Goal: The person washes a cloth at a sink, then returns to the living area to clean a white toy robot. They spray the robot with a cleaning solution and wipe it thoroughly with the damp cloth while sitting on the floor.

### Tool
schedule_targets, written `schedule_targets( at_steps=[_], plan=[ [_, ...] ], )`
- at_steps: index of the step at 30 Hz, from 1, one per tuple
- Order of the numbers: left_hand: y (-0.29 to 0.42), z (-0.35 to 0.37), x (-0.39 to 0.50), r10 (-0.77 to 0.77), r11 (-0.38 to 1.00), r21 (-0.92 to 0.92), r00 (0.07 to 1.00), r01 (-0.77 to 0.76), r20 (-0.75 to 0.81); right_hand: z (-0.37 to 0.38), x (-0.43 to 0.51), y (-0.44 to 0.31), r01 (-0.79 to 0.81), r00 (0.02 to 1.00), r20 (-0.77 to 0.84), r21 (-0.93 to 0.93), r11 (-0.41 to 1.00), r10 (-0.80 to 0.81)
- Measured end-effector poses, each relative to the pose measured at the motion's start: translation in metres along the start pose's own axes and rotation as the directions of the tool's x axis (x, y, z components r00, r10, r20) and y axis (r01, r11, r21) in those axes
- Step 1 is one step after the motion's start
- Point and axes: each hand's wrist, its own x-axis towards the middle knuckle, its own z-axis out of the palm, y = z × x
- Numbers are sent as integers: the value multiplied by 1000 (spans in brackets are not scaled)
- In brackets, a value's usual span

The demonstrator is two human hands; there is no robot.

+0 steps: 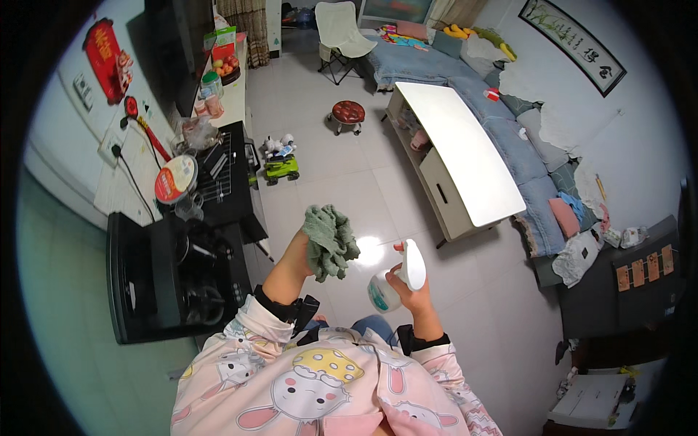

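Observation:
My left hand (303, 253) grips a crumpled green cloth (330, 242), which hides most of the fingers. In my right hand (415, 294) is a spray bottle (384, 291) with a white trigger head (414, 265) and a clear body that bears a teal label. The fingers wrap around the bottle's neck. Both hands are held out in front of my body above the tiled floor, apart from each other. Ahead and to the right stands a low coffee table (461, 147) with a glossy white top.
A black appliance (163, 278) and a cabinet with an oven (229, 169) line the left wall. Toys including a green truck (282, 169) lie on the floor near a red round stool (348, 112). A folding chair (343, 30) stands far back. A blue-covered sofa (504, 141) runs along the right.

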Motion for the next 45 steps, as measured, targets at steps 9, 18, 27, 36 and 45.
schedule_targets(
  at_steps=[9, 18, 27, 36, 45],
  plan=[
    [67, -89, 134, 10, 973, -230, 999, -18, -38, -24, 228, 98, -42, 992, 115, -21, 999, 44],
    [121, -111, 251, 482, 854, -123, 858, -505, -178, -20, 489, 139, 397, 775, 581, -144, 906, -248],
    [200, -164, 323, 636, 717, -133, 720, -684, -278, 85, 675, 170, 216, 651, 748, -23, 976, -127],
    [343, -293, 394, 559, 719, -254, 756, -646, -340, 242, 834, 202, 108, 470, 880, 21, 994, -70],
    [416, -373, 433, 698, 655, 319, 387, -685, -602, 409, 945, 267, 140, 268, 962, 19, 990, -56]
  ],
)
